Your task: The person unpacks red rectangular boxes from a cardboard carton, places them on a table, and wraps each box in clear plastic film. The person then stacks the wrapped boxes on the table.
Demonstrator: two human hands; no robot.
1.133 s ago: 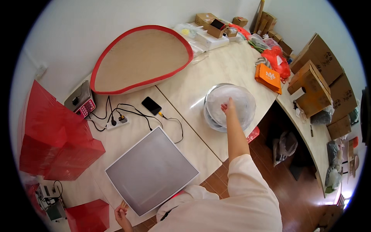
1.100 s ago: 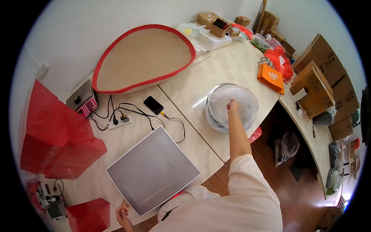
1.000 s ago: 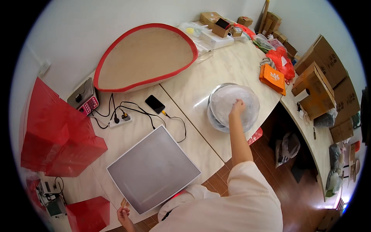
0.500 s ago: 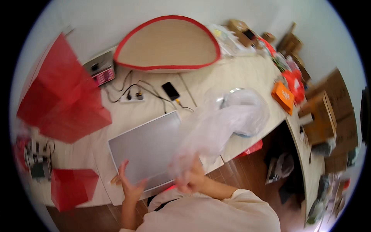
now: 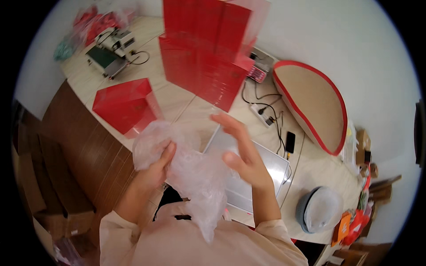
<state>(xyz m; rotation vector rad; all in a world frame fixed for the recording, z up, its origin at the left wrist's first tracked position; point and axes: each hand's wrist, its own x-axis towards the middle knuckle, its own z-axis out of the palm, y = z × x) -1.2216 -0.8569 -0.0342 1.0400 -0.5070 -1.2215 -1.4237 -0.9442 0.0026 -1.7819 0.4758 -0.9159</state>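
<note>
Hands working a crumpled clear plastic bag (image 5: 191, 170) above the pale table (image 5: 177, 102).

Left hand (image 5: 153, 170) is closed on the bag's upper bunch, thumb pressed into the film; right hand (image 5: 243, 153) is spread open, fingers loose against the bag's other side. Bag hangs between them, over the flat grey rectangular tray (image 5: 255, 173). Nearby stand red gift boxes (image 5: 202, 57).

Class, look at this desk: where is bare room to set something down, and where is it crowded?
Bare tabletop lies between the grey flat panel, the red-rimmed tray and the bowl. Crowded: cables around the power strip, and near the red boxes.
</note>
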